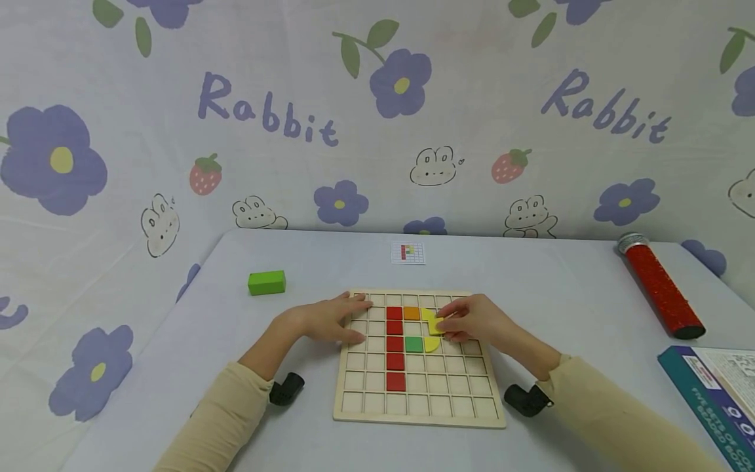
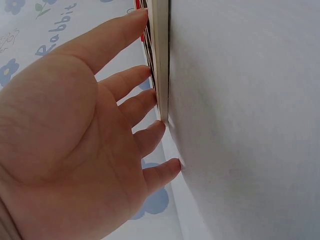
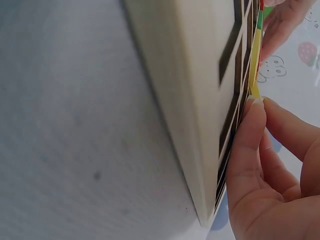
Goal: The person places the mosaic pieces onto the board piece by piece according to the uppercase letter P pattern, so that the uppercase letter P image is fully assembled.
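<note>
A wooden grid board point(image 1: 420, 420) lies on the table, a column of red square tiles point(image 1: 396, 361) in its cells. To the right of that column sit an orange tile point(image 1: 411, 313), a green tile point(image 1: 414, 344) and a yellow round-edged tile point(image 1: 432, 344). My right hand point(image 1: 474, 317) pinches a yellow tile point(image 1: 436, 326) between thumb and fingers, over the board's upper right part. Another yellow tile point(image 1: 426, 314) shows partly behind it. With fingers spread, my left hand point(image 1: 324, 320) touches the board's left edge; in the left wrist view the little fingertip meets the tabletop.
A small card point(image 1: 408, 253) with a coloured grid pattern lies beyond the board. The green block point(image 1: 267, 283) is at the back left. On the right are a red microphone point(image 1: 663, 287) and a teal-edged box point(image 1: 716, 400). A patterned cloth point(image 1: 377, 144) hangs behind the table.
</note>
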{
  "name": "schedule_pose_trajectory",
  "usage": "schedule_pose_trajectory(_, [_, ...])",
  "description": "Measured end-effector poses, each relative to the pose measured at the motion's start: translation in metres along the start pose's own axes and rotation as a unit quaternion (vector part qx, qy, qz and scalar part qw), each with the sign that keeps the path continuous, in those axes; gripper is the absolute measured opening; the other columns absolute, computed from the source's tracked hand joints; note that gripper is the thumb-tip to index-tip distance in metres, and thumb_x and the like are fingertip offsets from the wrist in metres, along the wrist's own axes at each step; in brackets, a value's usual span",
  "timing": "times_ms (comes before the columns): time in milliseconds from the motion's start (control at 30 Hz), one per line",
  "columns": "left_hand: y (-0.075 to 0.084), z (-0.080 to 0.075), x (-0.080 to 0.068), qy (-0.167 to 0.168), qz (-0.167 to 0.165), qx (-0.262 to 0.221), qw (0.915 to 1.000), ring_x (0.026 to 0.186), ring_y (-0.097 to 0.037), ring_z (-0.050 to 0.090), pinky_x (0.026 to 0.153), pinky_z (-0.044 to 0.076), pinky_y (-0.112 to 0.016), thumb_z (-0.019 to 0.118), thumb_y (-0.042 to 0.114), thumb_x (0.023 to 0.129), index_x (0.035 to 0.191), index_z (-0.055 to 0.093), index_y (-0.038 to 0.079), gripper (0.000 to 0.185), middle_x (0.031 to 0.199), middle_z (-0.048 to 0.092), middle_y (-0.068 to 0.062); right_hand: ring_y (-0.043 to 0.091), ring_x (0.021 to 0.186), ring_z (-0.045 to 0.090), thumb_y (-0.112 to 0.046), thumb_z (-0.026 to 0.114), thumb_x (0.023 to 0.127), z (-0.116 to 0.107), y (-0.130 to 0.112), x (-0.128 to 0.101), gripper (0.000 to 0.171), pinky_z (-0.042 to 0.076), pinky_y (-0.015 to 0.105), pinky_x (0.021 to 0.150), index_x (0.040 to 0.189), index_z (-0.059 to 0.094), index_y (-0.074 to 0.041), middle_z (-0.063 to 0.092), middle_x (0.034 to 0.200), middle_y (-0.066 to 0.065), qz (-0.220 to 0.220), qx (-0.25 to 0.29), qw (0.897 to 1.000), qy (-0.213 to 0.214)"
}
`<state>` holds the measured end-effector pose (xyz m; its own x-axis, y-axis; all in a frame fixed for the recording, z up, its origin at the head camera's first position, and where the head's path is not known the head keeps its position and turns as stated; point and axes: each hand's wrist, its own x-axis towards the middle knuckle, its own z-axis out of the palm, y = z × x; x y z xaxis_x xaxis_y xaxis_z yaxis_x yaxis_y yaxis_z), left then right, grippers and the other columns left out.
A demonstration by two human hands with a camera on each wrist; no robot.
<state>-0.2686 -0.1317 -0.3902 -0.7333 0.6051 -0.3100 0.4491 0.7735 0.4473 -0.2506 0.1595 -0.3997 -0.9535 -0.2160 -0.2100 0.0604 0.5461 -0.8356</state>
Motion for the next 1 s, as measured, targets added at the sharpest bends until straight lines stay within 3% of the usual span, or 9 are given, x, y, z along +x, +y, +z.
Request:
schedule_pose_trajectory(333, [-0.001, 0.001, 0.000, -0.003, -0.002, -0.008, 1.0000, 0.144, -0.028, 0.003, 0.113, 0.011, -0.047, 0.061, 0.036, 0.094, 0.152, 0.026, 0.015, 0.071, 0.158, 0.014, -0.006, 0.014, 0.065, 0.059, -0.010, 0.072, 0.085, 0.007, -0.006, 0.000, 0.018, 0.054, 0.026, 0.062, 0.100, 0.070, 0.000, 0.065, 0.084, 0.006, 0.012, -0.020, 1.000, 0.003])
schedule_pose_trajectory(567, [0.000, 0.002, 0.000, -0.001, 0.004, -0.005, 1.0000, 0.144, -0.029, 0.004, 0.113, 0.011, -0.048, 0.061, 0.036, 0.094, 0.152, 0.026, 0.014, 0.071, 0.158, 0.015, -0.006, 0.016, 0.070, 0.059, -0.012, 0.068, 0.089, 0.008, -0.006, -0.005, 0.023, 0.053, 0.026, 0.065, 0.108, 0.068, 0.001, 0.066, 0.088, 0.007, 0.016, -0.016, 1.000, 0.013])
schedule_pose_trajectory(733, [0.000, 0.002, 0.003, 0.000, 0.007, -0.002, 1.0000, 0.144, -0.028, 0.003, 0.113, 0.011, -0.048, 0.060, 0.036, 0.094, 0.152, 0.026, 0.015, 0.071, 0.158, 0.015, -0.006, 0.018, 0.077, 0.063, -0.016, 0.064, 0.092, 0.003, -0.002, -0.006, 0.032, 0.055, 0.027, 0.071, 0.118, 0.061, 0.003, 0.066, 0.097, 0.010, 0.011, 0.021, 1.000, -0.004])
schedule_pose_trajectory(900, [-0.002, 0.002, 0.003, 0.003, 0.009, -0.012, 0.9999, 0.144, -0.029, 0.004, 0.113, 0.012, -0.048, 0.061, 0.035, 0.094, 0.152, 0.026, 0.013, 0.071, 0.157, 0.017, -0.007, 0.021, 0.091, 0.064, -0.023, 0.058, 0.097, -0.006, 0.008, -0.007, 0.046, 0.053, 0.030, 0.081, 0.130, 0.048, 0.007, 0.061, 0.112, 0.017, -0.001, 0.120, 0.991, -0.054])
schedule_pose_trajectory(1000, [-0.006, 0.002, 0.003, 0.051, 0.014, -0.007, 0.9986, 0.143, -0.030, 0.011, 0.112, 0.016, -0.048, 0.060, 0.034, 0.094, 0.151, 0.028, 0.011, 0.069, 0.155, 0.023, -0.009, 0.028, 0.106, 0.060, -0.030, 0.053, 0.099, -0.012, 0.013, -0.009, 0.054, 0.049, 0.034, 0.090, 0.136, 0.042, 0.007, 0.054, 0.125, 0.022, -0.035, 0.145, 0.987, -0.062])
